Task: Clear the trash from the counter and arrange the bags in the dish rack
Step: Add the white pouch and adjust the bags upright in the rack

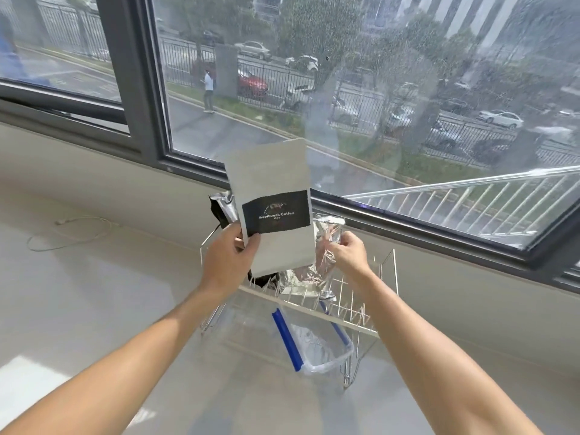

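Near the centre of the frame we see the left hand pinching a grey coffee bag by its lower left edge, thumb on the front beside the black label, fingers behind. The bag stands upright and rises above the hand, slightly tilted, its bottom edge just above the wire dish rack.

Just right of it, the right hand grips a crinkled silver foil bag, fingers curled around its right edge; the foil bag sits partly behind the grey bag and reaches down among the rack's prongs. A second foil pouch with a black side peeks out behind the grey bag's left edge, above the left hand.

Below the hands, at the lower centre, a clear zip bag with a blue strip lies in the front of the rack. The rack stands on a pale counter, where a white cable lies at the left.
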